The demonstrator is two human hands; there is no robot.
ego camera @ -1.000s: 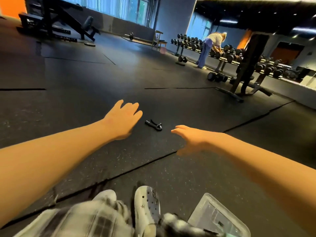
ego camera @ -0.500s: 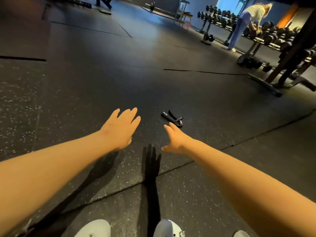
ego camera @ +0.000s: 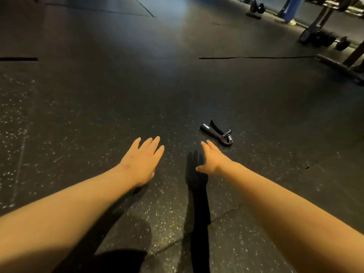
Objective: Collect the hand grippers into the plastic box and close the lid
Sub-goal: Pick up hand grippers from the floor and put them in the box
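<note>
1. Two bare forearms reach forward from the bottom edge over the dark speckled rubber floor [ego camera: 88, 107].
2. The left hand [ego camera: 140, 162] is flat, palm down, with its fingers straight and close together. It holds nothing. It sits low over the floor, and whether it touches cannot be told.
3. The right hand [ego camera: 211, 159] is turned partly on edge, fingers straight and pointing ahead, thumb sticking out toward the left. It also holds nothing. Its long shadow [ego camera: 197, 194] falls on the floor between the two arms.
4. The hand gripper [ego camera: 216, 133] lies flat on the floor just beyond the right fingertips and slightly to their right, near them but not touching. It is well apart from the left hand. Its two black handles spread toward the far left, and its metal spring end points to the near right.
5. Farther off, thin seams run across the floor.
6. At the far right stands a dumbbell rack [ego camera: 320, 18] with dumbbells [ego camera: 325, 39] at its foot. Beside it are the legs of another person [ego camera: 291, 8] in blue trousers.
</note>
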